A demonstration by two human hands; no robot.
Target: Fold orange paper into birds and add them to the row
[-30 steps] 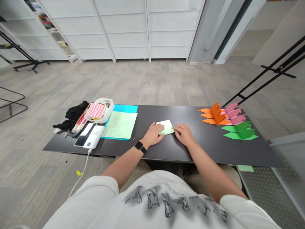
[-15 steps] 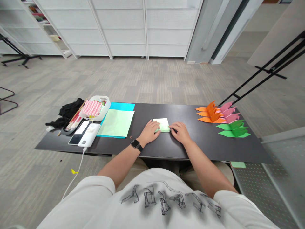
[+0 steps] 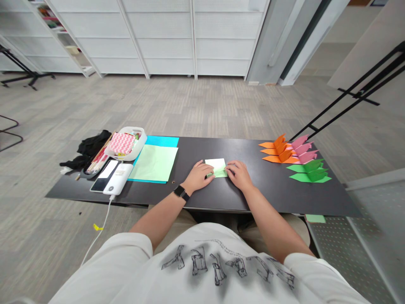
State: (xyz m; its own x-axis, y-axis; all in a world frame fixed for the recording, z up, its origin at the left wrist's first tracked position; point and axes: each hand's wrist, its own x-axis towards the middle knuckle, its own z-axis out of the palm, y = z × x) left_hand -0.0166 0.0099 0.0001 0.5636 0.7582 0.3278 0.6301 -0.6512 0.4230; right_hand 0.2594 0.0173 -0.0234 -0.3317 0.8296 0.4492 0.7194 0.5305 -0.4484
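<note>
A small folded square of pale green paper [image 3: 219,167] lies on the dark table [image 3: 209,194] in front of me, its upper part looking whiter. My left hand [image 3: 199,176], with a black watch on the wrist, has its fingertips pressed on the paper's left edge. At the right edge, my right hand [image 3: 239,173] pinches the paper between thumb and curled fingers. Parts of both side edges are hidden under the fingers.
Pale green sheets [image 3: 154,164] over blue ones lie to the left, beside a white basket [image 3: 141,145], a white power bank [image 3: 118,179] and a phone [image 3: 101,184]. Orange [image 3: 278,150], pink [image 3: 305,152] and green folded paper figures [image 3: 311,172] stand at the right.
The folded paper has shifted slightly right, and its lower part now looks partly lifted or opened. The fingers of my right hand have curled in more at its edge.
</note>
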